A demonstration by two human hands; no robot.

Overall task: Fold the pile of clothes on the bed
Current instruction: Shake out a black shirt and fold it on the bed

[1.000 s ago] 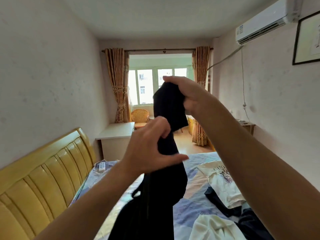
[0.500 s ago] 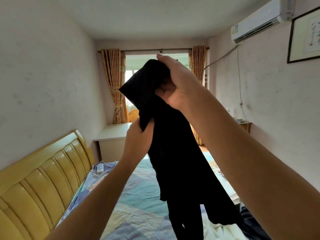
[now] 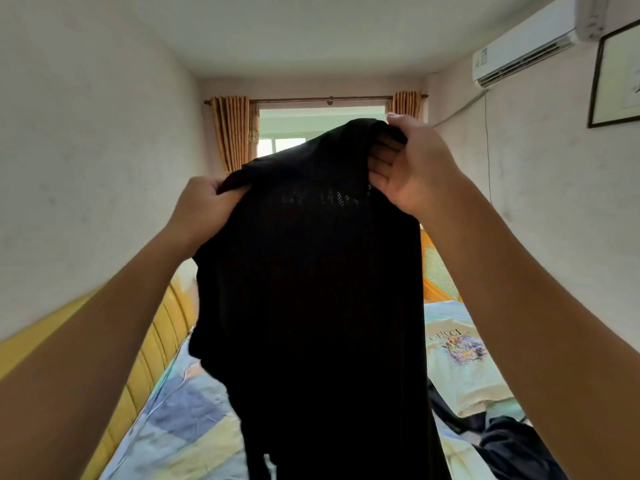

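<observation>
Left hand (image 3: pixel 204 206) and right hand (image 3: pixel 412 168) each grasp the black garment (image 3: pixel 311 289), held up at centre above the patterned bed (image 3: pixel 180 420). Yellow headboard (image 3: pixel 156 344) at 8 o'clock; air conditioner (image 3: pixel 533 39) at 2 o'clock.

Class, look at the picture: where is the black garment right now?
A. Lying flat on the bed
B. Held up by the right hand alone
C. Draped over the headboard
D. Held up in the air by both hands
D: the left hand and the right hand each grip the top edge of the black garment, which hangs down above the bed.
</observation>
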